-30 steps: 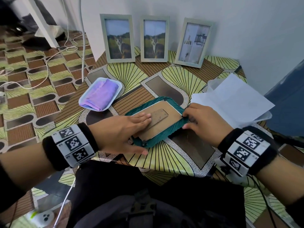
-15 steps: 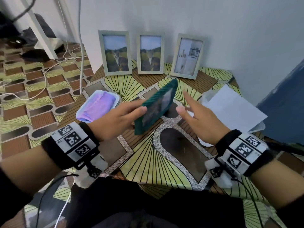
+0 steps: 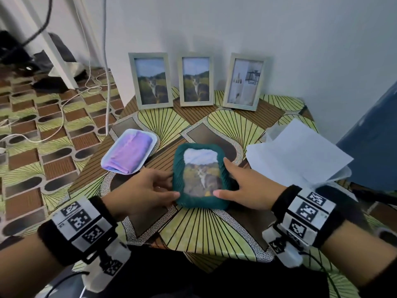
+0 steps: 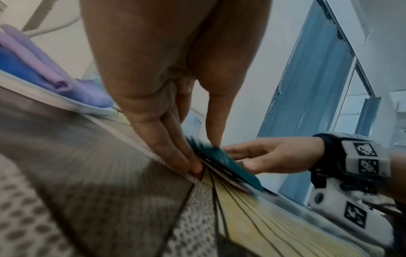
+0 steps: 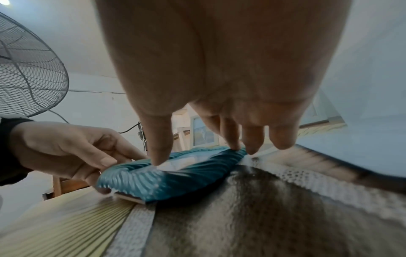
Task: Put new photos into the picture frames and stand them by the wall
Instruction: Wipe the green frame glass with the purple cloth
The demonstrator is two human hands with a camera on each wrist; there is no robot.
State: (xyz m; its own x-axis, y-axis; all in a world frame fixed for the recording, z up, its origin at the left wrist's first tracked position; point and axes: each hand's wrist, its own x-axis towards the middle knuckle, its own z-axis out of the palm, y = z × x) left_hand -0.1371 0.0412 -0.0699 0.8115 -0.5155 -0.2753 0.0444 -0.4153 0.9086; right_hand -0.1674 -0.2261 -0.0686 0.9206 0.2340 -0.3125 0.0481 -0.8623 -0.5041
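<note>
A teal ribbed picture frame (image 3: 179,168) (image 5: 171,179) lies face up in the middle of the table, showing a cat photo (image 3: 202,175). My left hand (image 3: 170,187) (image 4: 197,153) pinches its left near corner, thumb on top and fingers underneath. My right hand (image 3: 223,179) (image 5: 197,153) rests on the frame's right side with straight fingers, its thumb on the near right corner. The frame's near end looks slightly raised off the table. Three pale frames (image 3: 150,80) (image 3: 196,78) (image 3: 243,81) with photos stand against the wall.
A white tray (image 3: 111,153) holding a folded purple cloth (image 3: 131,152) sits left of the teal frame. Loose white sheets (image 3: 298,153) lie at the table's right edge. Cables run over the patterned floor at the left. A blue panel (image 3: 373,134) stands at the right.
The teal frame lay face down under both hands. My left hand lifted and turned it over, and it now lies face up with both hands on it.
</note>
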